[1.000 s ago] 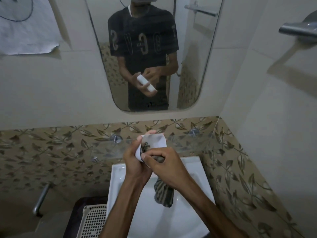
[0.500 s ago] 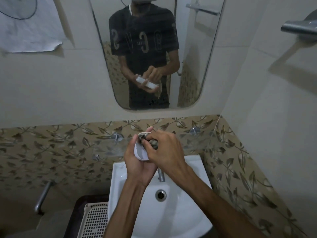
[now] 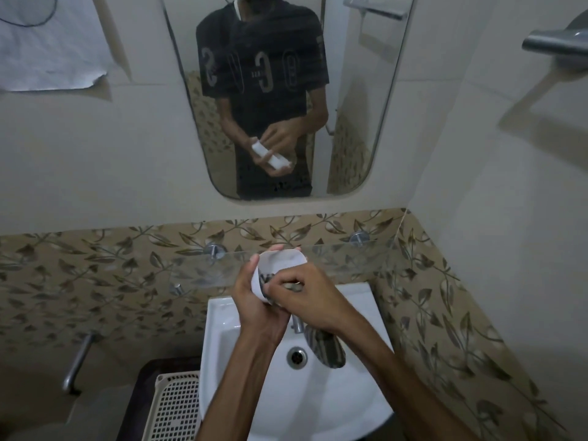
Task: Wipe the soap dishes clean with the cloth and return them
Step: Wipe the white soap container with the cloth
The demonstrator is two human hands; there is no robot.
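Observation:
A white oval soap dish is held upright above the sink, its hollow side facing me, with my left hand gripping it from the left and below. My right hand presses a dark striped cloth into the dish; the cloth's loose end hangs down below my right wrist over the basin. The mirror shows the same hands and dish from the front.
A white sink with tap and drain lies below my hands. A glass shelf runs along the leaf-patterned tiles behind. A perforated white basket sits at lower left, a metal handle beside it, and a towel bar is at upper right.
The dish has tilted so more of its hollow side shows. My right hand has shifted down and right across it, and the cloth's end now hangs below my wrist.

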